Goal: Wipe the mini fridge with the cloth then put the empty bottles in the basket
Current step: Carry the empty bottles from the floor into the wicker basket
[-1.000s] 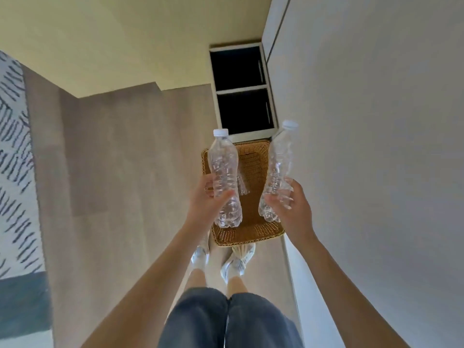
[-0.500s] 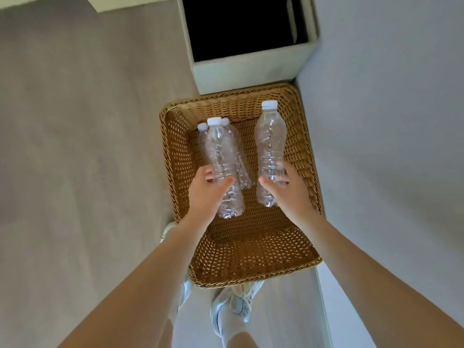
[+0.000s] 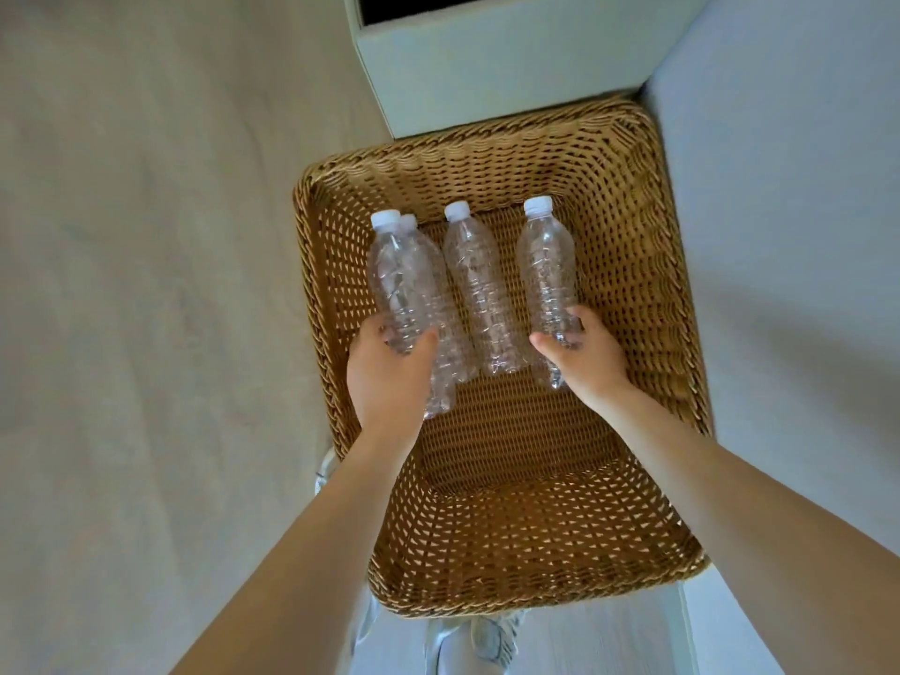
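In basket (image 3: pixel 628 187), left hand (image 3: pixel 389 377), right hand (image 3: pixel 587 358) gripping bottles (image 3: pixel 545 270)

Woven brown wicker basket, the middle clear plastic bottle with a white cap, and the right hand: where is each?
Woven brown wicker basket (image 3: pixel 511 538): head view, near inner wall.
Middle clear plastic bottle (image 3: pixel 479 294): head view, ribbed body.
Right hand (image 3: pixel 587 355): head view, back of hand.

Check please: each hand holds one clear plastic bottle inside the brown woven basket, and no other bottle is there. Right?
Not so: in the head view two more clear plastic bottles lie in the brown woven basket. The left hand and right hand each hold one.
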Demonstrator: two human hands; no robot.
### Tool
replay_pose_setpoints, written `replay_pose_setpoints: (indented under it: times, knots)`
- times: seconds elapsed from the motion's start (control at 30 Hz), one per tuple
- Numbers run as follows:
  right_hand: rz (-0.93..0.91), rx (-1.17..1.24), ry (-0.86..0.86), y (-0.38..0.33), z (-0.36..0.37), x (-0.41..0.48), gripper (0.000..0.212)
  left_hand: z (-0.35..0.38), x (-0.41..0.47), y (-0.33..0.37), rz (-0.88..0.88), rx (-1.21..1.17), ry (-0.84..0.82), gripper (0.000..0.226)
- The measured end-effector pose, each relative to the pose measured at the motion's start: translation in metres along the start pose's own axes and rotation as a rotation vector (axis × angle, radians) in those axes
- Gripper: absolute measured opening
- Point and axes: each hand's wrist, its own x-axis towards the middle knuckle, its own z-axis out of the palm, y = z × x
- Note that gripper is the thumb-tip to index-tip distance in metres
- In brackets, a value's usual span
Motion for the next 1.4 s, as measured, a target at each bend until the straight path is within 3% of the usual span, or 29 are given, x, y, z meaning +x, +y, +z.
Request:
replay_pose_setpoints:
  times: [0.23,0.4,0.53,0.67,0.77,1.07,1.4]
  knots:
    - [-0.022,-0.042,0.021,0.001,0.002,0.019,0.075,0.010,0.018,0.004,0.075,0.153,0.039,0.039]
    - [-0.127,-0.089,0.144,0.001,0.001,0.009,0.072,0.020,0.026,0.005,0.154,0.210,0.002,0.060]
    - [-0.260,-0.205,0.256,-0.004,0.002,-0.009,0.070,0.022,0.019,0.003,0.192,0.178,0.004,0.062]
    - [-0.297,-0.276,0.254,-0.016,-0.002,-0.022,0.074,0.022,0.012,0.002,0.134,0.080,-0.009,0.051]
    - [-0.313,-0.230,0.203,-0.028,0.002,-0.032,0.078,0.027,0.011,0.004,0.112,0.013,-0.088,0.056]
    - [-0.270,-0.276,0.105,-0.045,0.014,-0.033,0.072,0.037,0.018,0.016,0.170,0.092,-0.147,0.057]
    - [-0.275,-0.351,0.159,-0.037,0.008,-0.037,0.083,0.041,0.009,0.017,0.176,-0.032,-0.203,0.065]
